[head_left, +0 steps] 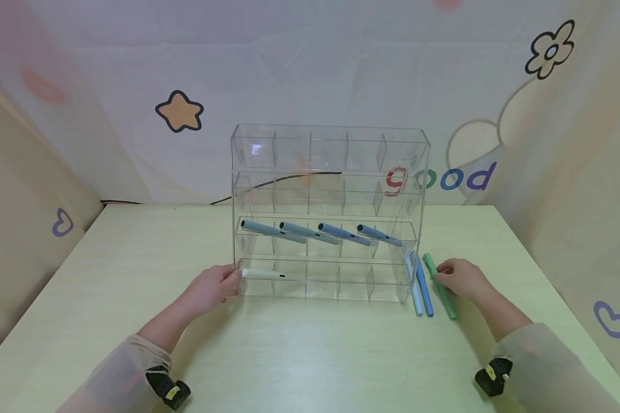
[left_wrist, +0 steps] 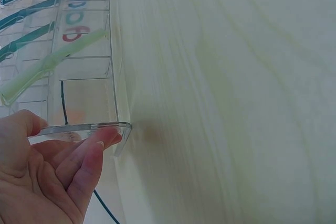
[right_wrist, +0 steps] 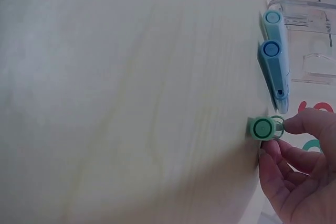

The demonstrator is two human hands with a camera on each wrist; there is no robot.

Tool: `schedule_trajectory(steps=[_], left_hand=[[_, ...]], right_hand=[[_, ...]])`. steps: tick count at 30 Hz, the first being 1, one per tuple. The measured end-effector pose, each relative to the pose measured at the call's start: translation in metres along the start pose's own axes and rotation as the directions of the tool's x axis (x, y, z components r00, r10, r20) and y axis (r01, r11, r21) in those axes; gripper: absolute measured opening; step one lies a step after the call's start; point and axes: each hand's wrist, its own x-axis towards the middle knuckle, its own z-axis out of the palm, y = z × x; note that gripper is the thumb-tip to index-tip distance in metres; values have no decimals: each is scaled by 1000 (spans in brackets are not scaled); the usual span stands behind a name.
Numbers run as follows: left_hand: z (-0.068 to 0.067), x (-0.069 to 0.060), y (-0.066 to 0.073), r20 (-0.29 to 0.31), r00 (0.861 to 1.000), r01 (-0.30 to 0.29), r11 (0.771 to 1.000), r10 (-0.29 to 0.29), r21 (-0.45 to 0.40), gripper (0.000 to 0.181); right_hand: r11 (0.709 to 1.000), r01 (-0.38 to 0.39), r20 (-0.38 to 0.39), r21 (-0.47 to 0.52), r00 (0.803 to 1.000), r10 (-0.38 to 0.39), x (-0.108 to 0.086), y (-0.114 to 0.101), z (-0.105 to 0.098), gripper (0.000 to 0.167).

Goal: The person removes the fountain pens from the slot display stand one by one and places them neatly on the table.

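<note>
My left hand (head_left: 214, 289) grips the lower left side panel of a clear acrylic rack (head_left: 325, 261), thumb on one face and fingers on the other in the left wrist view. A pale green marker (head_left: 260, 274) lies in the rack's lowest tier at the left, close to that hand. To the right of the rack, my right hand (head_left: 462, 278) pinches a green marker (head_left: 446, 301) that lies on the table. Beside it lie a blue marker (head_left: 424, 287) and a light blue marker (head_left: 415, 292), their far ends close to the rack's side.
Several bluish markers (head_left: 345, 234) lie slanted in the tier above the lowest, one per compartment. The pale wood table (head_left: 310, 361) extends around the rack. Behind it hangs a printed cloth (head_left: 310, 69), with more cloth on both sides.
</note>
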Motion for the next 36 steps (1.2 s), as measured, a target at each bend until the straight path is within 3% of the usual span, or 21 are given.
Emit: schedule_trajectory(steps=[15,36], left_hand=[[0,1,-2,2,1000,1,1000,-1,-1,44],[-1,-2,2,-1,1000,5,1000,-5,9,42]], right_hand=[[999,-24,21,48,1000,24,3,-7,2,36],[999,-29,16,40,999,29,4,-9,5,36]])
